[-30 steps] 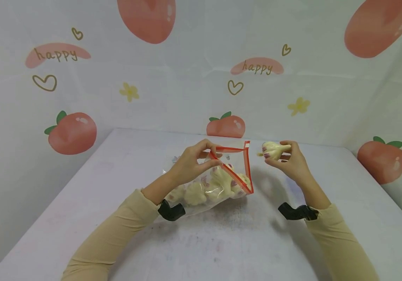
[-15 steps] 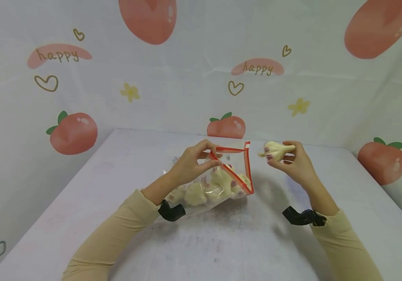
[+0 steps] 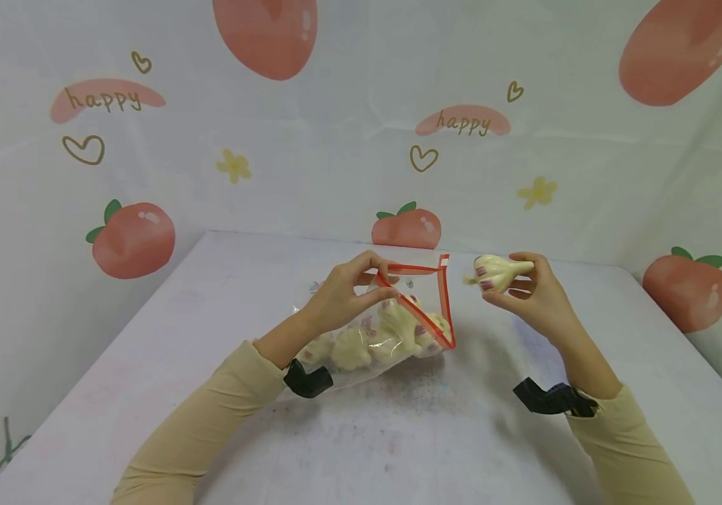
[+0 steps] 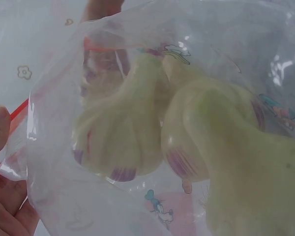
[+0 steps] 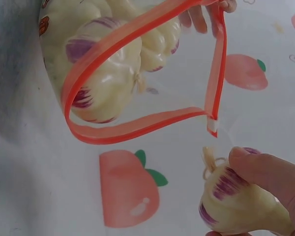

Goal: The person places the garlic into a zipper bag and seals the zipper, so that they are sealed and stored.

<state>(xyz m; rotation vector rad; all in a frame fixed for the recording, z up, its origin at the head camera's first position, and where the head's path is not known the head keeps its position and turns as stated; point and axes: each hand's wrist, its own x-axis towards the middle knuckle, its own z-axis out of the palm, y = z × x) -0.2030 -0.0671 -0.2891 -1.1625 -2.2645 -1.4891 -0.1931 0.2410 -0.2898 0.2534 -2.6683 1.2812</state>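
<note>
A clear zip bag with a red-edged mouth lies on the table, holding several garlic bulbs. My left hand pinches the upper rim of its mouth between thumb and fingers, and the mouth gapes toward the right. Off to the right, my right hand holds a single garlic bulb by its neck and side, apart from the bag. In the right wrist view this purple-streaked bulb sits just outside the red rim. Through the plastic, the left wrist view shows garlic bulbs close up.
The pale table bears faint smudges. A white backdrop printed with peaches, hearts and "happy" rises behind it and at both sides. A black strap piece sits at the left wrist and another at the right wrist.
My right hand has drawn slightly to the right with its garlic bulb, away from the bag mouth. The left hand and the bag have stayed in place.
</note>
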